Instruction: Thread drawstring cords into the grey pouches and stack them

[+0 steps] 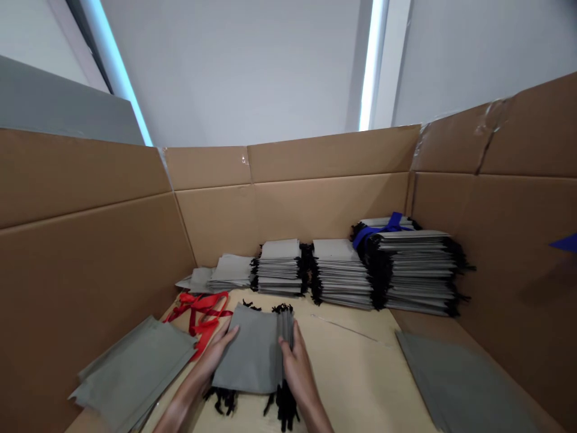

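Our left hand (pixel 220 345) and right hand (pixel 296 362) pinch one grey bundle (pixel 252 352); one red ribbon tangle (pixel 206 331), left edge of tabletop (pixel 360 379).

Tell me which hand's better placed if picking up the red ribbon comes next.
Probably your left hand: it holds the grey bundle by its left edge, close beside the red ribbon. Your right hand is at the opposite edge, so it would likely have to reach across.

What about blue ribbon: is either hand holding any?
No: the left hand and right hand both hold the gray stack, away from the blue ribbon.
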Available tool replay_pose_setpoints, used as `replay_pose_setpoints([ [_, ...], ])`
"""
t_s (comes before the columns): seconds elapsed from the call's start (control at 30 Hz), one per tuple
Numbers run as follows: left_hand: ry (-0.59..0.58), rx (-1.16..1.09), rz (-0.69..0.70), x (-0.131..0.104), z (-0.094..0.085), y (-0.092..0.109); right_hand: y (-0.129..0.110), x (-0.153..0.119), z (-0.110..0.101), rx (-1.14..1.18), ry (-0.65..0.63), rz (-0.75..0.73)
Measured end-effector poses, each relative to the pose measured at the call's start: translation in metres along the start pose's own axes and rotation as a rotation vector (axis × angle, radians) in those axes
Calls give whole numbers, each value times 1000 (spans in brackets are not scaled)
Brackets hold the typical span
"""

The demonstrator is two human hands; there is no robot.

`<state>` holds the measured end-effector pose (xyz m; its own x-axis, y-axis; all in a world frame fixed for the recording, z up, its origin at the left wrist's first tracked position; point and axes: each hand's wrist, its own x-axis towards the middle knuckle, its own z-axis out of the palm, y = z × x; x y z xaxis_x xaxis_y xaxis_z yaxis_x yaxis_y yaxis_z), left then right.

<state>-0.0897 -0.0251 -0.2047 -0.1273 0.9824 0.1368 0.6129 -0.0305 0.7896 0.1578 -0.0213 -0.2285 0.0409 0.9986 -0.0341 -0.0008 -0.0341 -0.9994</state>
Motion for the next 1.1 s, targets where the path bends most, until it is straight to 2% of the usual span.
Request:
replay_pose_setpoints([
  [0.13,-34,-111,-136,-8,2,13,5,-3,3,-23,-10,14],
  [0.33,-41,-206,-185,-12,4,26,11,-3,-3,-17,-42,14],
  [0.6,110,-143,-88,-23,-27,36,20,-12,-40,-10,-92,68],
  [0.67,150,-69,-39,-34,-32,37,19,-20,-42,-29,-97,58],
  [0.73,150,64,94,-50,-32,37,16,-27,-39,-65,-94,33],
  [0.87,-11,426,439,-77,-30,40,10,-34,-33,-123,-108,-2],
  [0.97,-29,550,508,-81,-27,40,10,-37,-31,-131,-102,-27],
  [1.1,-4,556,509,-71,-25,31,15,-36,-29,-151,-75,-76],
])
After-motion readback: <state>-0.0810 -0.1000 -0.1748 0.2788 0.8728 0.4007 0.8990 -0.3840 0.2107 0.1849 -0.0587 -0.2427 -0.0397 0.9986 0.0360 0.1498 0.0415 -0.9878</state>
